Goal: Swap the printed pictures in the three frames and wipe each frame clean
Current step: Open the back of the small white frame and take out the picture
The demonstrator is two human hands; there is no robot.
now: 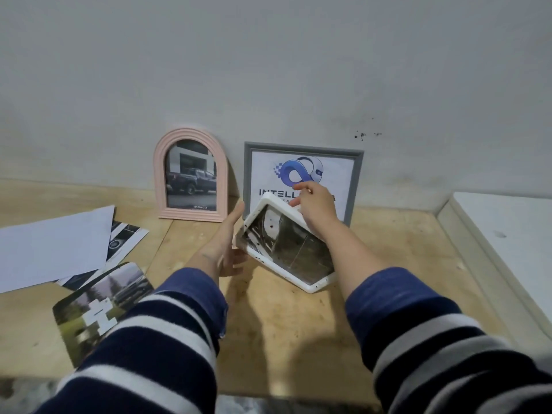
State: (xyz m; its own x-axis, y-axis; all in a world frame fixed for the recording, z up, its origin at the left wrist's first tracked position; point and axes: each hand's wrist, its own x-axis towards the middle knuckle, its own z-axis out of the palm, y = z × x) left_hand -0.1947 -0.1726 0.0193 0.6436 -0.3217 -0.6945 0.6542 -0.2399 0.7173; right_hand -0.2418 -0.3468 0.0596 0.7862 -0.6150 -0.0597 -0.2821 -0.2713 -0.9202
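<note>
You have the white frame [310, 286] tilted up on the wooden table [388, 249], one lower corner resting on the boards and the glass side facing you. Its rim is flecked with small dark spots, and a dim, greyish picture shows behind the glass. Your left hand [231, 249] supports the frame's left edge — the fingers lie mostly straight along it, thumb up near the top corner, so it steadies more than it grips. Your right hand [313, 201] reaches over the upper edge, fingers curled onto the top rim of the frame; how tightly they pinch cannot be told from here.

Behind the white frame, leaning upright against the wall [268, 70], stand the other two. The pink arched frame [191, 177] is to the left and shows a dark pickup truck in front of a building. The grey rectangular frame [303, 180] is just behind your right hand and holds a white print with a blue logo, partly hidden by the hand and the white frame.

On the table to your left lie loose prints — a blank white sheet [53, 246] overlapping a dark printed picture [125, 237], and nearer you a rounded-corner landscape print [98, 306], partly under your left sleeve.
</note>
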